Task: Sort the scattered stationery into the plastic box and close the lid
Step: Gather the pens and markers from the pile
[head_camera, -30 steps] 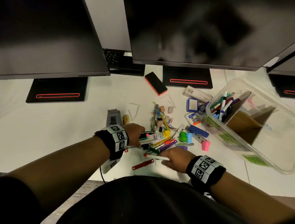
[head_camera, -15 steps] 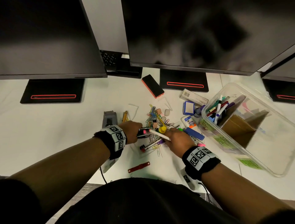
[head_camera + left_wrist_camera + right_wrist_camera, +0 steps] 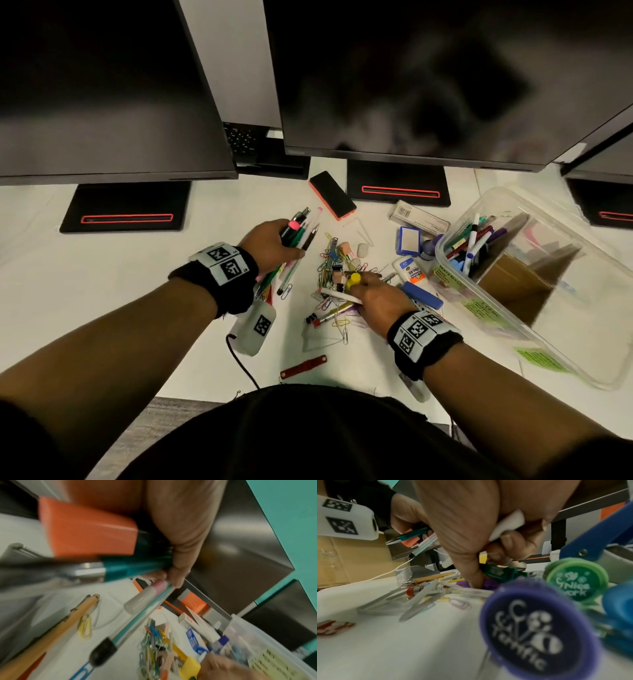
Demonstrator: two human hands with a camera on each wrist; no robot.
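My left hand [image 3: 270, 245] grips a bundle of pens [image 3: 301, 229], lifted above the desk left of the pile; in the left wrist view the pens [image 3: 137, 566] cross under my thumb. My right hand [image 3: 371, 294] holds a white pen [image 3: 337, 296] and reaches into the heap of paper clips and small stationery [image 3: 334, 270]; the right wrist view shows the white pen [image 3: 506, 523] in my curled fingers. The clear plastic box [image 3: 534, 342] stands open at the right, with markers [image 3: 476, 240] and a brown cardboard piece inside.
Monitors and their black stands [image 3: 397, 183] line the back. A red-edged black eraser [image 3: 331, 194], a glue bottle [image 3: 409, 272], a blue stapler [image 3: 421, 294] and a red strip [image 3: 303, 366] lie on the desk. Round stamps [image 3: 537, 627] sit by my right wrist.
My left hand has lifted its bundle of pens up and back, turning them upright. My right hand, still holding the white pen, stays at the pile.
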